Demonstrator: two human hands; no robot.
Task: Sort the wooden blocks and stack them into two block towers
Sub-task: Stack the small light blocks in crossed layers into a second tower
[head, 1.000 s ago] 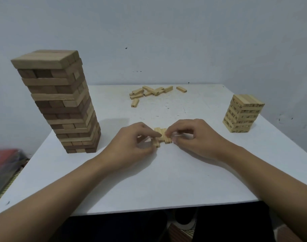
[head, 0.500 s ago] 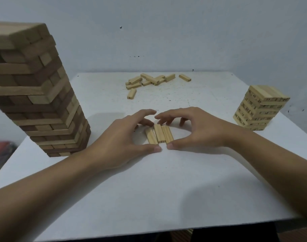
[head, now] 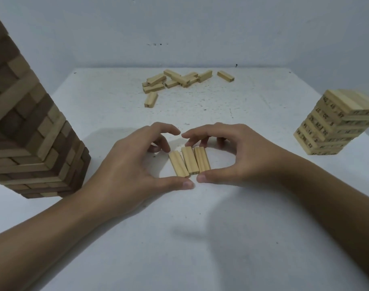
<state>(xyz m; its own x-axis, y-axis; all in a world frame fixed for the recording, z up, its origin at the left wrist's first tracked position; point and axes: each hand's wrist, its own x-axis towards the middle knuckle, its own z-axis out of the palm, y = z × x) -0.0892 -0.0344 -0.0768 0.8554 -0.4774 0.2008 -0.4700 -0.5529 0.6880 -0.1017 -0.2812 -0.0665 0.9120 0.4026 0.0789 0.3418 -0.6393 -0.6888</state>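
- Large tower (head: 32,143): 9 o'clock on desk (head: 200,238).
- Left hand (head: 133,173) and right hand (head: 242,156): curved fingers pinch the three-block row (head: 189,161) end to end, at centre.
- Probable step: squaring one layer.
- Next move calls for a level carry to small tower (head: 336,127), 3 o'clock.

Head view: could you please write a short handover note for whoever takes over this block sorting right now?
Hands: left hand and right hand both curl round the row of three light blocks, thumbs at its near ends, fingers at its far ends. The row lies flat, side by side, mid table.
Done: the tall dark tower stands on the left. The shorter numbered light tower stands on the right.
Left: probably lift the row onto the light tower, then sort and stack the loose pile at the far side.
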